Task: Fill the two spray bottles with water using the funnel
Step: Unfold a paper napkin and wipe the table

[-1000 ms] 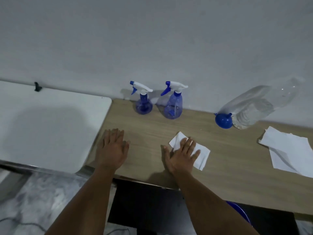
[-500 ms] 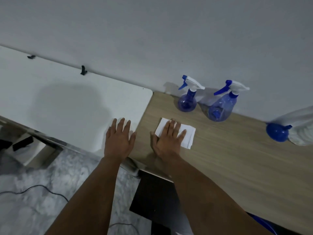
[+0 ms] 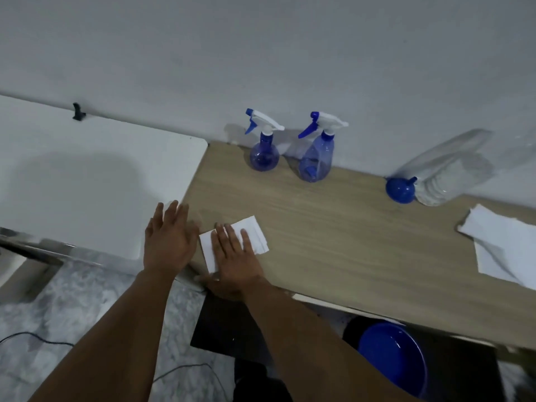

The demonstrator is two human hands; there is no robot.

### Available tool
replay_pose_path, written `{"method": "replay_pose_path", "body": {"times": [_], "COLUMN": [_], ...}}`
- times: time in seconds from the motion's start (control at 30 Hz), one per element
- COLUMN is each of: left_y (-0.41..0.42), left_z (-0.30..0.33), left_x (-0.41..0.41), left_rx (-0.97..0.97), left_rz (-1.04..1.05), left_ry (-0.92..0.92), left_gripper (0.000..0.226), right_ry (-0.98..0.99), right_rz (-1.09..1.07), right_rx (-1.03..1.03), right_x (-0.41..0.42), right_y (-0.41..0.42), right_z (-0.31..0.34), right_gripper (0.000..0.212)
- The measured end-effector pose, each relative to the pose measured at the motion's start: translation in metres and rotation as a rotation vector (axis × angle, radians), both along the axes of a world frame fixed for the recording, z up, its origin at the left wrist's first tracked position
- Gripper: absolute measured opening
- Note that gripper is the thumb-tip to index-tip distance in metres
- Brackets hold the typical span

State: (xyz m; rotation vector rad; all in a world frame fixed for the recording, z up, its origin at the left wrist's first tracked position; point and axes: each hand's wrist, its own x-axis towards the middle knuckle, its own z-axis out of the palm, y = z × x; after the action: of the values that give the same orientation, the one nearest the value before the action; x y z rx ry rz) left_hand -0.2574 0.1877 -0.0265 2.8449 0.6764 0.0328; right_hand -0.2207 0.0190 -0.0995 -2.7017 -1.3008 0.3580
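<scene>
Two blue spray bottles with white and blue trigger heads stand against the wall at the back of the wooden table [image 3: 348, 227]: a round one [image 3: 264, 153] on the left and a taller one [image 3: 315, 161] to its right. A blue funnel [image 3: 400, 190] lies at the back right beside a clear plastic water bottle [image 3: 452, 172] that leans on the wall. My right hand [image 3: 235, 255] presses flat on a folded white tissue [image 3: 255, 236] near the table's front left corner. My left hand [image 3: 169, 239] rests flat with straight fingers at the seam between the white surface and the table.
A white table top [image 3: 87, 181] adjoins the wooden table on the left. Loose white paper sheets [image 3: 504, 245] lie at the right edge. A blue basin [image 3: 394, 355] sits on a dark surface below the table front. A cable lies on the marbled floor [image 3: 72, 314].
My right hand has slid the tissue across the table, first leftwards and then back towards the front left corner. My left hand shifted along with it. The camera view swung left and then back.
</scene>
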Motion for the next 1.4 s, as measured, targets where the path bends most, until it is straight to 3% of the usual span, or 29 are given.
{"method": "replay_pose_path", "body": {"times": [0.43, 0.7, 0.93, 1.17, 1.4], "left_y": [-0.143, -0.24, -0.295, -0.329, -0.355], "left_z": [0.004, 0.014, 0.015, 0.01, 0.021], "left_x": [0.015, 0.024, 0.045, 0.061, 0.08], "left_rx": [-0.033, 0.02, 0.034, 0.075, 0.127], "left_rz": [-0.057, -0.242, -0.301, -0.404, -0.534], "left_ry": [0.029, -0.144, -0.026, 0.024, 0.023], "left_gripper": [0.056, 0.063, 0.071, 0.069, 0.067], "right_ry": [0.028, 0.032, 0.017, 0.096, 0.161], "right_rz": [-0.064, -0.254, -0.384, -0.615, -0.824], "right_rx": [-0.025, -0.081, -0.137, -0.285, -0.298], "right_x": [-0.038, -0.035, -0.026, -0.005, 0.006], "right_y": [-0.189, -0.322, -0.427, -0.515, -0.56], "right_z": [0.003, 0.01, 0.016, 0.03, 0.055], "right_gripper": [0.118, 0.116, 0.117, 0.132, 0.094]}}
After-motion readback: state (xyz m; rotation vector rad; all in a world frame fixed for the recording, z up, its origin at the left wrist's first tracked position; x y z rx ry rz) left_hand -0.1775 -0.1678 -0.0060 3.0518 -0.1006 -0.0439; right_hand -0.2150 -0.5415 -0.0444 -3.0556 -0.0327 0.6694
